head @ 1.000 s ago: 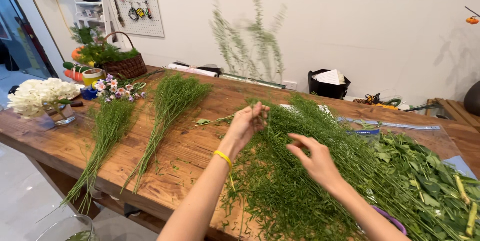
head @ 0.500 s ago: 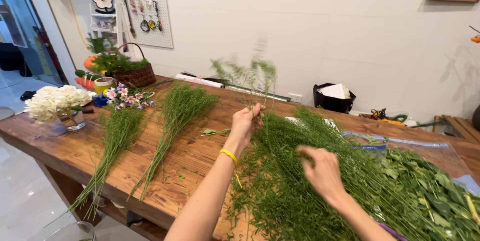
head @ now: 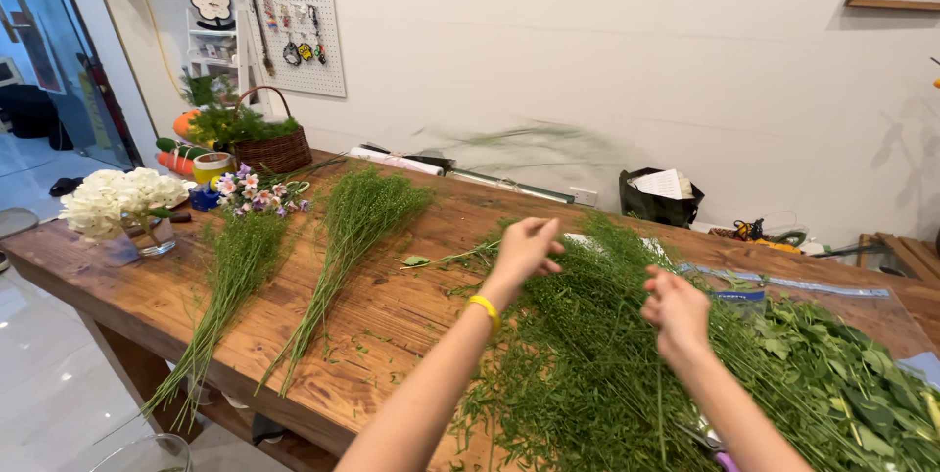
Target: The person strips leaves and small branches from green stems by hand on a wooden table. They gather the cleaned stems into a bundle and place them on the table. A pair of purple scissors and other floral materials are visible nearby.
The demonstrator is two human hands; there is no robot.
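Greens point(head: 587, 374): a large loose heap of fine feathery stems, spread over the right half of the table point(head: 392, 315), under and between both hands.

Left hand point(head: 527, 249): raised over the heap's far edge, fingers curled round thin stems; a blurred spray point(head: 529, 144) arced up and leftward from the grip against the wall. Yellow band point(head: 484, 306) on the wrist.

Right hand point(head: 676, 310): hovered above the heap's middle, fingers bent inward. Whether it had hold of any stem could not be told.

Sorted bundles: two, laid side by side on the table's left half, tips toward the wall, well apart from the heap. Left bundle point(head: 230, 276) reached the front edge; right bundle point(head: 348, 232) lay just beside it.

Leafy pile point(head: 832, 374): broader-leaved stems, touching the heap on its right.

Other items: white flowers point(head: 113, 200) in a glass vase at the far left corner; small posy point(head: 257, 190) near the bundle tips; wicker basket point(head: 274, 147) with foliage behind; dark bag point(head: 661, 198) by the wall; pegboard point(head: 294, 12) above.

Progress, as judged: two bundles laid out, most of the heap unsorted; the greater part of the work appeared left.
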